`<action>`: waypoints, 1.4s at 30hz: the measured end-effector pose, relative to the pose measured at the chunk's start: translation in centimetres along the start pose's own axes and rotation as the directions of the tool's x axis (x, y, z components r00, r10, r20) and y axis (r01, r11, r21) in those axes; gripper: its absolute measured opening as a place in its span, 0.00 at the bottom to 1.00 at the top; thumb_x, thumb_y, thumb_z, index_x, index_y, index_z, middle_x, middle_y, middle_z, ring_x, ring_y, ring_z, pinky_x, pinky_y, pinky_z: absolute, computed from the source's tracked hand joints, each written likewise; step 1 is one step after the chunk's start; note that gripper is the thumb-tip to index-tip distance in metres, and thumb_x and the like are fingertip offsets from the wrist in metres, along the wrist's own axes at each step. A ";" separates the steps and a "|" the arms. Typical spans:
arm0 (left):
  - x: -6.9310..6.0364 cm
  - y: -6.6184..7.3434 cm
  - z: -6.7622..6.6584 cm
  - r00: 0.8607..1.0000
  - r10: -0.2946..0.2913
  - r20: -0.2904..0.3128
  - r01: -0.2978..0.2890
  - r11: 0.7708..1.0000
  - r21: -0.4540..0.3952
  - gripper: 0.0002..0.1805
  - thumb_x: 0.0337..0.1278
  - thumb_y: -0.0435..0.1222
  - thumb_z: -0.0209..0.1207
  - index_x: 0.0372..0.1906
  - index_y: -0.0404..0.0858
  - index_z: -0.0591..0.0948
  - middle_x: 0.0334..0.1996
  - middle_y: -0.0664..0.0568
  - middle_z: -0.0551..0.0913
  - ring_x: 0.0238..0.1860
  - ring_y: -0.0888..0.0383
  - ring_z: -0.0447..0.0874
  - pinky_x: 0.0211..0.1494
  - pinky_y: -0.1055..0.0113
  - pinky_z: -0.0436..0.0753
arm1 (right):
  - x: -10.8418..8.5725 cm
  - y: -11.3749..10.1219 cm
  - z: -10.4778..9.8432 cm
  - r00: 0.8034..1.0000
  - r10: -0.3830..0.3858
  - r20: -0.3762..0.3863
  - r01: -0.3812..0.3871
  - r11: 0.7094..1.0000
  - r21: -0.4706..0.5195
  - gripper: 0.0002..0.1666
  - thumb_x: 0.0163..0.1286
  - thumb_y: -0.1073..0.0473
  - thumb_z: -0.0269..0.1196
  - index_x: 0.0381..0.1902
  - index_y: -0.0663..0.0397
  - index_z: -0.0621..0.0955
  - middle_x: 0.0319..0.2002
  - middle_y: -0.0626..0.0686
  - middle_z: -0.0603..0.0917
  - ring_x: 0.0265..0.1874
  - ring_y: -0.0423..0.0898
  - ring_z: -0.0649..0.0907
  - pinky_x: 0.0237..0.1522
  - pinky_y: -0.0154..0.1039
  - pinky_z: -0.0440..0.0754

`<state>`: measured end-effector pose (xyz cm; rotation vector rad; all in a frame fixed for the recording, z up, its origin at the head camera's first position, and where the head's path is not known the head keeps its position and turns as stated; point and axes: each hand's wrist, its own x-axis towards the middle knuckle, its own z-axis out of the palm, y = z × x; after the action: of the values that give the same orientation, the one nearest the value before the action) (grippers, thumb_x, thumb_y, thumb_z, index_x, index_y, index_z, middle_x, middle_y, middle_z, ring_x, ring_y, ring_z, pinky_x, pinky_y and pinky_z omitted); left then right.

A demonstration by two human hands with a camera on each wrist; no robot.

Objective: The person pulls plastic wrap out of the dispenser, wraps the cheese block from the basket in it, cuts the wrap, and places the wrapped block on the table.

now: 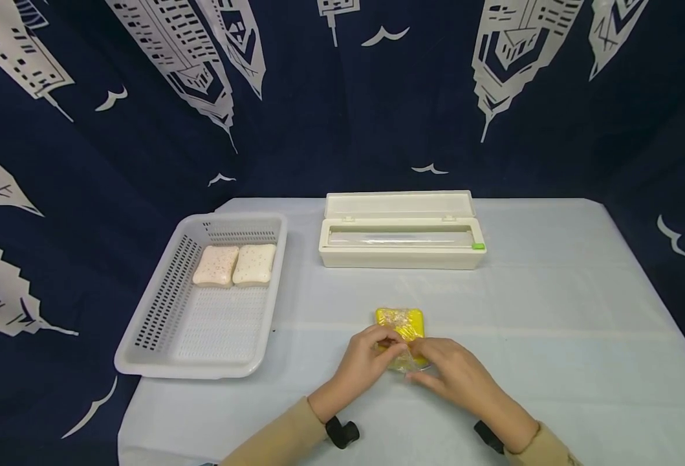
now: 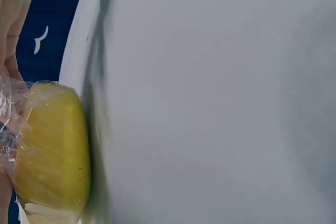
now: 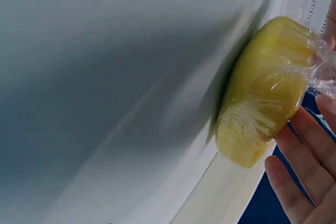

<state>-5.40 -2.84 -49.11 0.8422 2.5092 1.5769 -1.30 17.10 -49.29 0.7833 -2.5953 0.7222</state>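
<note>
On the table in the head view lies a yellow soap bar (image 1: 411,321), covered in clear plastic wrap (image 3: 283,72). My left hand (image 1: 361,360) is over its near left side, pinching gathered wrap between thumb and fingertips. From the right, my right hand (image 1: 461,378) reaches in, index finger at the wrap and thumb apart from it. The right wrist view shows that hand's fingers (image 3: 310,156) fairly straight beside the bar. In the left wrist view the wrapped bar appears at the left edge, where the hands are largely cut off.
A white perforated basket (image 1: 220,369) stands at the left, with two pale speckled soap bars (image 1: 235,266) inside. Behind the hands is a cream plastic-wrap dispenser (image 1: 400,259) with its lid raised and a green slider (image 1: 478,246) at its right end. A pale cloth (image 1: 552,310) covers the table.
</note>
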 end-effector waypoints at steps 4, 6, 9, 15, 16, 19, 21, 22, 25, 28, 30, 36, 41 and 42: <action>0.5 0.2 0.1 0.998 -0.065 -0.024 0.066 0.998 0.022 0.06 0.62 0.39 0.63 0.38 0.40 0.84 0.35 0.52 0.85 0.37 0.65 0.81 0.42 0.76 0.81 | 0.7 0.3 0.2 0.997 0.067 -0.043 -0.066 0.997 0.024 0.09 0.54 0.56 0.75 0.33 0.48 0.86 0.32 0.43 0.88 0.32 0.38 0.86 0.36 0.36 0.85; 0.7 0.2 0.1 0.995 -0.090 -0.034 0.091 0.996 0.020 0.07 0.64 0.39 0.62 0.38 0.39 0.84 0.35 0.51 0.85 0.35 0.65 0.82 0.41 0.76 0.81 | 1.1 0.3 0.2 0.990 0.130 -0.048 -0.128 0.991 0.039 0.04 0.57 0.57 0.73 0.29 0.46 0.86 0.30 0.41 0.88 0.30 0.36 0.85 0.34 0.34 0.84; 0.9 0.2 0.0 0.991 -0.126 -0.054 0.127 0.992 0.022 0.08 0.66 0.39 0.61 0.40 0.38 0.83 0.35 0.50 0.86 0.35 0.64 0.82 0.40 0.75 0.81 | 1.8 0.4 0.3 0.973 0.228 -0.033 -0.226 0.972 0.064 0.05 0.60 0.55 0.71 0.26 0.45 0.86 0.27 0.41 0.87 0.27 0.34 0.83 0.31 0.33 0.83; 1.1 0.0 -0.6 0.979 -0.199 -0.052 0.199 0.980 -0.021 0.12 0.59 0.38 0.67 0.45 0.38 0.82 0.35 0.52 0.85 0.35 0.66 0.81 0.40 0.77 0.82 | 2.6 0.6 0.4 0.938 0.345 -0.010 -0.343 0.935 0.087 0.07 0.58 0.55 0.73 0.24 0.46 0.84 0.25 0.40 0.85 0.27 0.36 0.83 0.31 0.34 0.82; 1.1 -0.1 -0.6 0.978 -0.205 -0.050 0.204 0.979 -0.024 0.13 0.57 0.37 0.68 0.45 0.38 0.82 0.35 0.52 0.85 0.35 0.66 0.81 0.40 0.77 0.82 | 2.7 0.6 0.5 0.933 0.360 -0.008 -0.358 0.929 0.090 0.08 0.57 0.56 0.73 0.24 0.46 0.84 0.25 0.40 0.85 0.27 0.36 0.83 0.31 0.34 0.82; 1.3 -0.4 -0.7 0.973 -0.222 -0.058 0.222 0.975 -0.013 0.12 0.54 0.35 0.70 0.42 0.37 0.82 0.32 0.53 0.84 0.32 0.68 0.80 0.37 0.78 0.82 | 2.9 0.7 0.7 0.914 0.406 0.006 -0.403 0.907 0.124 0.10 0.54 0.57 0.75 0.24 0.48 0.82 0.24 0.42 0.82 0.26 0.35 0.80 0.29 0.31 0.79; 1.4 -0.6 -0.6 0.969 -0.232 -0.084 0.234 0.972 0.011 0.09 0.54 0.34 0.70 0.39 0.37 0.83 0.30 0.53 0.85 0.30 0.69 0.79 0.35 0.78 0.81 | 3.1 0.8 0.9 0.894 0.447 0.030 -0.445 0.881 0.162 0.12 0.53 0.58 0.76 0.26 0.50 0.80 0.25 0.43 0.81 0.25 0.35 0.78 0.28 0.30 0.78; 1.5 -0.7 -0.5 0.966 -0.238 -0.100 0.241 0.970 0.024 0.08 0.54 0.34 0.70 0.37 0.37 0.83 0.29 0.53 0.85 0.29 0.69 0.79 0.34 0.77 0.81 | 3.3 0.8 0.9 0.882 0.470 0.044 -0.469 0.863 0.186 0.13 0.53 0.58 0.76 0.26 0.51 0.79 0.25 0.44 0.80 0.25 0.36 0.77 0.28 0.29 0.77; 1.6 -0.8 -0.3 0.958 -0.251 -0.138 0.260 0.964 0.051 0.05 0.54 0.31 0.69 0.33 0.38 0.82 0.27 0.53 0.84 0.27 0.69 0.78 0.32 0.77 0.80 | 3.7 1.0 1.1 0.829 0.550 0.095 -0.555 0.793 0.251 0.16 0.53 0.60 0.76 0.29 0.55 0.77 0.26 0.47 0.78 0.26 0.38 0.75 0.27 0.29 0.76; 1.8 -0.9 -0.1 0.954 -0.252 -0.165 0.269 0.959 0.089 0.05 0.54 0.30 0.68 0.31 0.39 0.82 0.27 0.54 0.81 0.27 0.69 0.76 0.32 0.78 0.78 | 4.2 1.2 1.2 0.766 0.623 0.157 -0.639 0.713 0.290 0.19 0.54 0.60 0.76 0.32 0.58 0.75 0.27 0.50 0.76 0.26 0.41 0.73 0.26 0.29 0.73; 1.8 -0.9 -0.1 0.953 -0.248 -0.176 0.271 0.955 0.117 0.05 0.53 0.30 0.68 0.30 0.40 0.81 0.26 0.54 0.78 0.26 0.69 0.73 0.31 0.78 0.76 | 4.4 1.5 1.2 0.719 0.663 0.209 -0.693 0.656 0.300 0.20 0.54 0.58 0.76 0.32 0.59 0.74 0.26 0.50 0.73 0.25 0.42 0.72 0.24 0.29 0.70; 2.0 -1.3 -0.2 0.924 -0.353 -0.148 0.368 0.925 0.089 0.09 0.51 0.35 0.70 0.29 0.40 0.79 0.23 0.57 0.69 0.24 0.66 0.65 0.27 0.76 0.66 | 4.4 2.5 1.0 0.573 0.732 0.370 -0.820 0.497 0.285 0.26 0.56 0.50 0.75 0.32 0.60 0.72 0.22 0.48 0.71 0.21 0.41 0.70 0.22 0.32 0.66; 2.2 -2.1 -0.4 0.865 -0.496 -0.083 0.495 0.868 -0.033 0.19 0.52 0.40 0.71 0.36 0.38 0.71 0.25 0.55 0.68 0.24 0.61 0.65 0.26 0.73 0.66 | 4.2 3.2 0.9 0.521 0.706 0.480 -0.854 0.440 0.278 0.30 0.59 0.45 0.72 0.38 0.63 0.72 0.19 0.50 0.75 0.17 0.42 0.72 0.22 0.34 0.71; 2.2 -2.2 -0.5 0.856 -0.512 -0.071 0.509 0.859 -0.049 0.20 0.52 0.41 0.70 0.38 0.37 0.70 0.26 0.54 0.69 0.25 0.60 0.65 0.26 0.72 0.67 | 4.2 3.3 0.9 0.516 0.700 0.493 -0.856 0.434 0.280 0.30 0.59 0.44 0.72 0.40 0.63 0.72 0.19 0.50 0.75 0.17 0.42 0.73 0.21 0.34 0.72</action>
<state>-8.37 -2.89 -50.29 0.0759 2.4628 1.4703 -6.67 17.23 -49.36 -0.4139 -3.0463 1.7193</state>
